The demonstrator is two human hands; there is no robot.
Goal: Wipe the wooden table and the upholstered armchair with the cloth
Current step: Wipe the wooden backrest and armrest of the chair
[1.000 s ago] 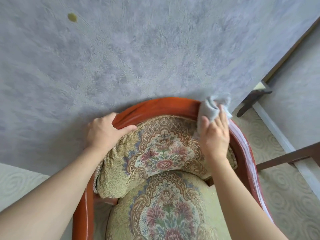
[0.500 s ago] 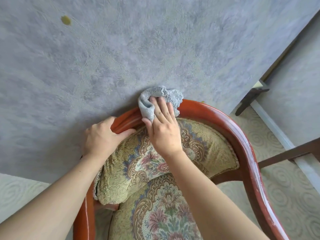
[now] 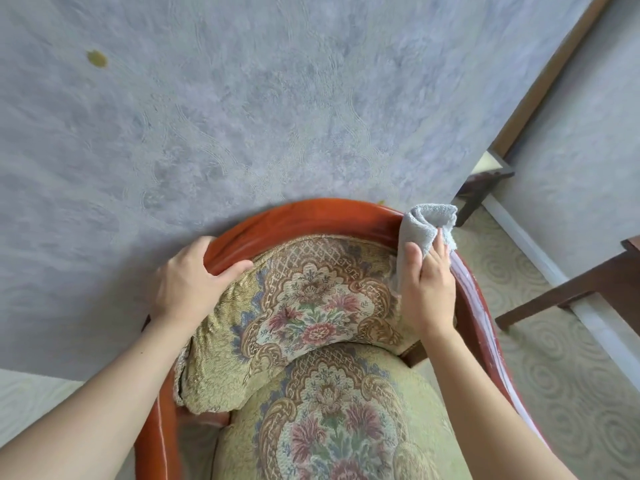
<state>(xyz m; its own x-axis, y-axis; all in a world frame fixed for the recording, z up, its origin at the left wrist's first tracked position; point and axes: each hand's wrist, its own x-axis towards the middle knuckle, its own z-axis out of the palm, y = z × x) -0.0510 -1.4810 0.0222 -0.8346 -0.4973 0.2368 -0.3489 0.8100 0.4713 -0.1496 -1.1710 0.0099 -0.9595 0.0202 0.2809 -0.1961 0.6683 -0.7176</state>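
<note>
The armchair has a curved red-brown wooden rail (image 3: 311, 216) and floral upholstery on its back cushion (image 3: 304, 299) and seat. My left hand (image 3: 188, 278) grips the rail at the upper left, thumb on the cushion's edge. My right hand (image 3: 427, 282) presses a folded grey cloth (image 3: 420, 230) against the rail at the upper right, fingers straight on the cloth. The wooden table is not in view.
A grey-blue patterned wall (image 3: 277, 98) stands right behind the chair, with a small yellowish spot (image 3: 97, 58) at the upper left. Dark wooden furniture legs (image 3: 561, 292) and a white baseboard lie to the right over pale patterned flooring.
My right hand slid the cloth along the rail from the right to the top middle, and has now swept back to the upper right. My left hand kept its grip.
</note>
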